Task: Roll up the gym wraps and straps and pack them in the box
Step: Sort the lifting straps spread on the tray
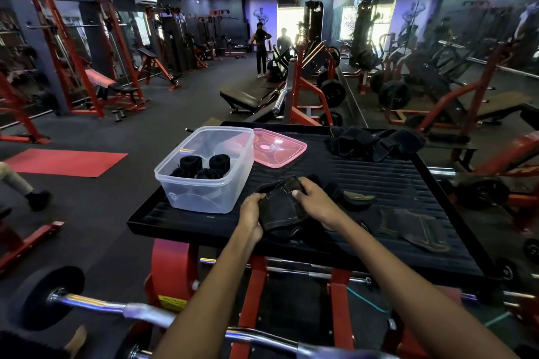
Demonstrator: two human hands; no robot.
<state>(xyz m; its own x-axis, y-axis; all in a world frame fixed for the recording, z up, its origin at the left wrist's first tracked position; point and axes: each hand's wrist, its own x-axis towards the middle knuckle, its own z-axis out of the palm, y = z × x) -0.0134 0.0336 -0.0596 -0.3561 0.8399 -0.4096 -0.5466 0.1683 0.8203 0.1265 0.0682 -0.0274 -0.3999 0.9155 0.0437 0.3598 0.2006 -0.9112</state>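
A black gym wrap (pixel 281 208) lies partly folded near the front of the black ribbed platform (pixel 379 181). My left hand (pixel 251 214) grips its left edge and my right hand (pixel 310 194) pinches its far end. The clear plastic box (pixel 204 186) stands to the left on the platform and holds several rolled black wraps (pixel 201 167). Its pink lid (pixel 277 148) rests behind it. More black wraps sit in a heap (pixel 376 141) at the far right, and flat straps (pixel 414 226) lie to my right.
A small dark strap piece (pixel 358 197) lies right of my hands. A chrome barbell (pixel 116 307) crosses below the platform. Red gym machines, benches and a red mat (pixel 67 162) surround the spot. Two persons (pixel 262 49) stand far back.
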